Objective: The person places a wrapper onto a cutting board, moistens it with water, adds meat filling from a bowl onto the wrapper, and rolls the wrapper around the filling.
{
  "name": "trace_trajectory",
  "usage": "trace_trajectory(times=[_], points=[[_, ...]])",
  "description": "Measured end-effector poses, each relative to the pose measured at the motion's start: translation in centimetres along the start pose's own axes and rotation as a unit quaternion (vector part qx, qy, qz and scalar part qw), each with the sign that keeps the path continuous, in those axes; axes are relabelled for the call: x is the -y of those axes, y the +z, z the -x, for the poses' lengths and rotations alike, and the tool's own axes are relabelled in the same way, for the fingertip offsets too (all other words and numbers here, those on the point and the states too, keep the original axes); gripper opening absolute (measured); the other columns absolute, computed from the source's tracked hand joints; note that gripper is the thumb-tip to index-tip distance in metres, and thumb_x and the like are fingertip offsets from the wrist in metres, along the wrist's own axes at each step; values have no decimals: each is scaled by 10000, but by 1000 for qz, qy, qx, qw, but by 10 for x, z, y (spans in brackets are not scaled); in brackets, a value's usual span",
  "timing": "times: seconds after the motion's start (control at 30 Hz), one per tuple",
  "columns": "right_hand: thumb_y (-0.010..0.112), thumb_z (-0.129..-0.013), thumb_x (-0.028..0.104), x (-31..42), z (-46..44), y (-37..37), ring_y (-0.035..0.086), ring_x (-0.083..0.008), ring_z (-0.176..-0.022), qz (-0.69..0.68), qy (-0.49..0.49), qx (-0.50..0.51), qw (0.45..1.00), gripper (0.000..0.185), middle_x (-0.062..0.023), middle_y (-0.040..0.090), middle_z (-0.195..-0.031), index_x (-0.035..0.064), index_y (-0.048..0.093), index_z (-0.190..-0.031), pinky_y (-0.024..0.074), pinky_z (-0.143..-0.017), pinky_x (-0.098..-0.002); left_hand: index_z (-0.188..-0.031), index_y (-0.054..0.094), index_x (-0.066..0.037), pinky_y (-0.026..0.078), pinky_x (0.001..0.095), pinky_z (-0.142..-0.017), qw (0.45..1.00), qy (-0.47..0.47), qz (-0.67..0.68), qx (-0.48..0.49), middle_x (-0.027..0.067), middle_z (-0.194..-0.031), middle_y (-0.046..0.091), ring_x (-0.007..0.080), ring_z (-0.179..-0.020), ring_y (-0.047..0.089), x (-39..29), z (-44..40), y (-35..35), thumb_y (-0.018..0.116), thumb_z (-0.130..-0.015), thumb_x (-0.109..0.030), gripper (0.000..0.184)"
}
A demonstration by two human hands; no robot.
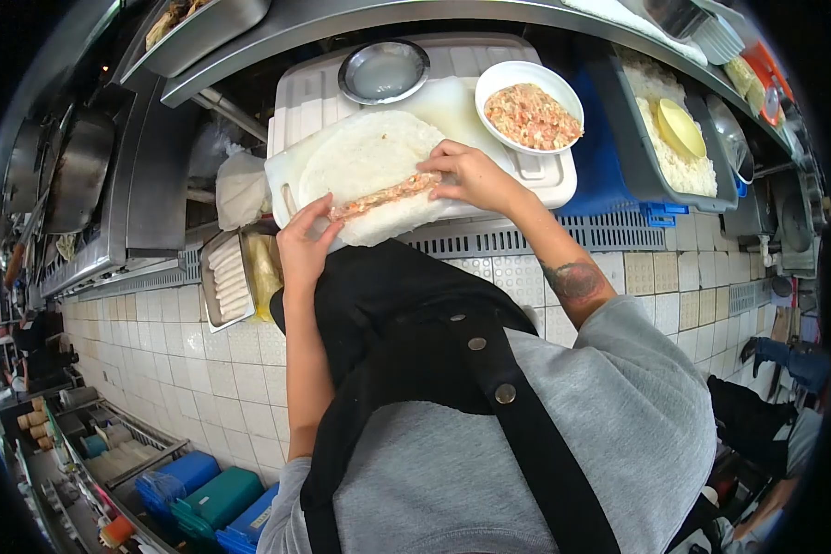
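A round, pale wrapper sheet [360,152] lies on a white cutting board [454,97] in front of me. Across its near part runs a long strip of pinkish minced filling [383,197]. My left hand [305,245] has thumb and fingertips around the strip's left end. At the other end, the thumb and fingers of my right hand [471,177] close around the filling in the same way. Behind the sheet stands a metal bowl [383,72] with cloudy liquid. A white bowl [483,85] to the right holds more of the minced filling [532,117].
The board rests on a white plastic lid [291,97]. Lower left, a metal tray [214,319] holds several white rolls. At right a grey bin [632,125] contains white shreds and a yellow bowl [680,129]. A steel shelf [342,20] overhangs the back. Another person [757,415] is at far right.
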State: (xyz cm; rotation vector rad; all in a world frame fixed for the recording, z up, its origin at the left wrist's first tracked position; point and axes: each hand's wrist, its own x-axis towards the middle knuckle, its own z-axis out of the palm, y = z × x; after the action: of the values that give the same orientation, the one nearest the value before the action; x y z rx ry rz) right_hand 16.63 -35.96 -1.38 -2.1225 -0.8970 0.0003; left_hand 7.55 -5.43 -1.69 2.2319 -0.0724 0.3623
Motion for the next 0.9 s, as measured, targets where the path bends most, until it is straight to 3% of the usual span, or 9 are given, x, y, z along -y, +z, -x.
trace_trajectory(times=[0.03,0.2,0.4,0.43,0.53,0.6,0.77,0.9], points=[[812,-739,112,-1,0,0,653,-273,-938,-1,10,6,1000,385,-99,660,-1006,48,734,-1110,527,-835,-373,-1097,740,-37,531,332,-915,999,-25,23,-13,124,-1081,740,240,-1018,699,1,2,1,799,-723,5,380],[807,-749,128,-5,1,-1,642,-290,-963,-3,25,23,999,444,-110,650,-1023,76,714,-1180,516,-868,-384,-1123,714,-9,534,327,-927,999,27,-20,-11,132,-1113,730,255,-1045,700,7,7,-1,798,-719,11,413],[797,-772,198,28,18,-41,648,-320,-961,73,24,-96,992,431,-139,650,-1015,57,701,-1167,523,-859,-396,-1120,710,-3,517,336,-961,998,39,-35,-26,134,-1151,717,262,-1082,686,-6,14,4,805,-712,14,420],[784,-776,171,24,22,-51,654,-338,-963,131,20,-155,979,352,-152,665,-1013,35,717,-1094,532,-854,-409,-1133,709,-5,506,337,-977,998,34,-32,-31,131,-1161,716,256,-1097,678,-6,16,5,807,-712,18,433],[771,-778,149,25,32,-88,666,-349,-935,225,155,-236,932,274,-165,684,-993,20,731,-1016,545,-832,-417,-1145,708,-12,496,347,-994,997,33,-35,-54,131,-1180,709,255,-1119,667,-7,20,7,815,-701,24,458],[775,-765,125,7,37,-104,683,-347,-851,277,150,-266,911,258,-170,692,-984,11,738,-994,552,-765,-400,-1143,707,-9,498,352,-994,996,40,-37,-68,133,-1182,707,260,-1121,666,-7,20,8,816,-699,24,459],[763,-739,158,-16,21,-112,707,-344,-774,289,174,-153,929,209,-181,711,-815,62,761,-924,576,-739,-436,-1116,705,-18,515,366,-980,995,53,-39,-71,144,-1171,703,293,-1118,668,-6,20,8,824,-683,16,451],[727,-749,139,-18,15,-104,710,-355,-752,352,227,-127,899,137,-184,714,-809,82,765,-869,582,-730,-446,-1099,706,-18,516,370,-975,995,55,-35,-70,146,-1157,703,299,-1116,666,-6,21,6,820,-696,-7,419]])
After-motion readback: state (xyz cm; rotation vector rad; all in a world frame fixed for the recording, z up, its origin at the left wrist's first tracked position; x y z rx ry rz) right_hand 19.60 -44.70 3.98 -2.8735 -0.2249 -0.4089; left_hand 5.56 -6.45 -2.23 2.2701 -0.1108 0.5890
